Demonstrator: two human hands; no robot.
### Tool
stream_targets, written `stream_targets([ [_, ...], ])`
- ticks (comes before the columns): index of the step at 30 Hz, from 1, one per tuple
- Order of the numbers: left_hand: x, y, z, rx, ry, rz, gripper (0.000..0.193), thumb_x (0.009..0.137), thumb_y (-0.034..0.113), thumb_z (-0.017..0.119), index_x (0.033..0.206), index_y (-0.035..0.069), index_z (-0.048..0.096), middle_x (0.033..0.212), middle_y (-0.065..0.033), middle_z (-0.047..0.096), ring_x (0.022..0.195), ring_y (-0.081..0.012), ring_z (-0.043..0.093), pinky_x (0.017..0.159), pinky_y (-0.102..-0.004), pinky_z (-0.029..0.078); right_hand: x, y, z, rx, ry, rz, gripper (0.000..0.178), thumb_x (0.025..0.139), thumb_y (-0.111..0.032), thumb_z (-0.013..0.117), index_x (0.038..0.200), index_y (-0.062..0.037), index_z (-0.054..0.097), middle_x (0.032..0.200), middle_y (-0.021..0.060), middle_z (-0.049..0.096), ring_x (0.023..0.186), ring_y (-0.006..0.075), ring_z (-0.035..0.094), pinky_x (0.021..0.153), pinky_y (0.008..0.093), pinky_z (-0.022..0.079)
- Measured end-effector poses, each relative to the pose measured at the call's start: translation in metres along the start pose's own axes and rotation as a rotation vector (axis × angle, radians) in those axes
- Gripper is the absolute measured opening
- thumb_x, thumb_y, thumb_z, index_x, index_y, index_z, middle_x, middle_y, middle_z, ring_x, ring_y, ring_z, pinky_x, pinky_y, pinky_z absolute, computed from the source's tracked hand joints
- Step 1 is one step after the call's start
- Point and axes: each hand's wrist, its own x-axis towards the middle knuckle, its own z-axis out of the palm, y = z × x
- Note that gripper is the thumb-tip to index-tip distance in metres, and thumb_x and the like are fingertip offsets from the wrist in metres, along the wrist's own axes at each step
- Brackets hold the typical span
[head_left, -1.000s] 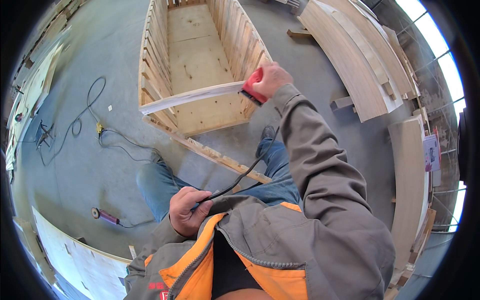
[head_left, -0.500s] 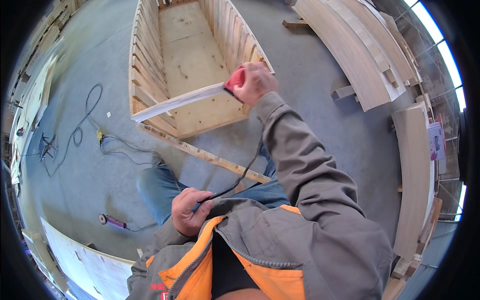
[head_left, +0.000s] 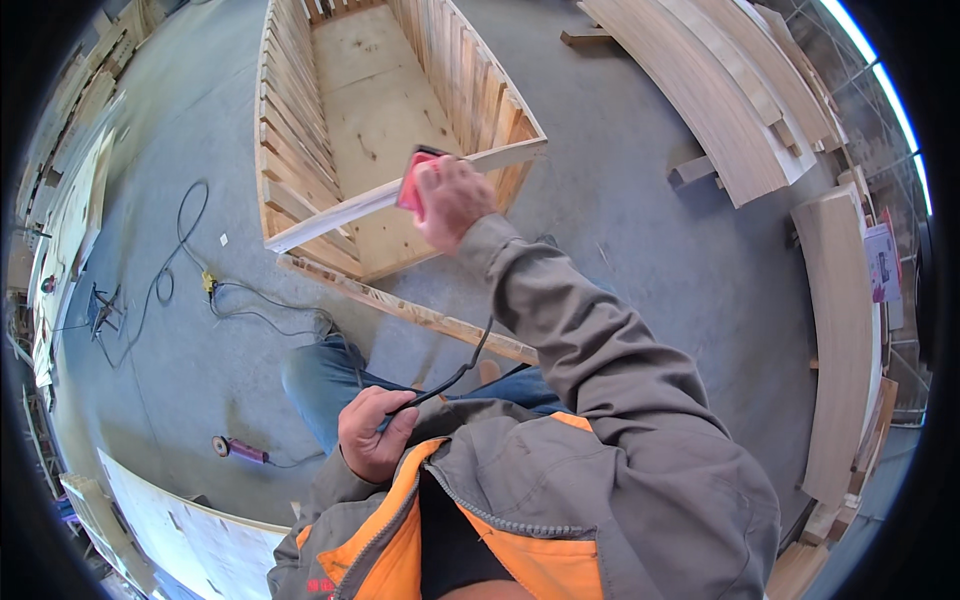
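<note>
My right hand (head_left: pixel 455 203) grips a red hand-held power sander (head_left: pixel 412 182), its dark pad against the pale top rail (head_left: pixel 345 212) of a long wooden slatted frame. That frame (head_left: pixel 290 110) has rows of upright slats along both sides and a plywood panel (head_left: pixel 370 85) inside. Close to my body, my left hand (head_left: pixel 374 432) is closed around a black power cord (head_left: pixel 455 380), which runs up beneath my right forearm. A second wooden beam (head_left: pixel 410 312) slants across below the frame, over my legs.
On the floor to the left lie a purple angle grinder (head_left: pixel 240 449), looped cable (head_left: pixel 163 285) and a yellow connector (head_left: pixel 208 282). Curved wooden panels (head_left: pixel 690 90) are stacked at the far right, with another stack (head_left: pixel 838 350) nearer. White sheets (head_left: pixel 190 525) stand at the lower left.
My right hand has slid the sander leftward along the rail, from near its right end toward its middle. My left hand keeps its hold on the cord.
</note>
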Motion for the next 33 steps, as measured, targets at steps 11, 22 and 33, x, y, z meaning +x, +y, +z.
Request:
stream_targets([
  [11, 0.010, -0.004, 0.011, -0.036, -0.046, -0.010, 0.021, 0.085, -0.001, 0.076, 0.105, -0.002, 0.071, 0.086, -0.0163, 0.070, 0.074, -0.0294, 0.066, 0.066, -0.0356, 0.051, -0.041, 0.103, -0.038, -0.132, 0.142, 0.243, 0.059, 0.075, -0.026, 0.084, 0.124, -0.0154, 0.053, 0.118, 0.0116, 0.058, 0.111, 0.0343, 0.061, 0.090, 0.0468, 0.054],
  [22, 0.010, -0.012, 0.008, -0.027, -0.013, -0.049, 0.021, 0.084, 0.000, 0.076, 0.104, -0.001, 0.071, 0.083, -0.0152, 0.068, 0.071, -0.0299, 0.063, 0.064, -0.0368, 0.049, -0.013, 0.057, -0.013, -0.010, 0.142, -0.134, 0.058, 0.070, -0.022, 0.084, 0.120, -0.0152, 0.056, 0.115, 0.0098, 0.057, 0.106, 0.0313, 0.062, 0.087, 0.0447, 0.054],
  [33, 0.009, -0.023, 0.008, -0.108, -0.013, -0.056, 0.019, 0.085, 0.002, 0.076, 0.103, -0.001, 0.072, 0.080, -0.0137, 0.066, 0.071, -0.0284, 0.062, 0.064, -0.0362, 0.048, -0.021, 0.096, -0.023, -0.165, 0.063, -0.122, 0.058, 0.072, -0.024, 0.084, 0.123, -0.0149, 0.059, 0.118, 0.0104, 0.057, 0.110, 0.0317, 0.061, 0.089, 0.0476, 0.054],
])
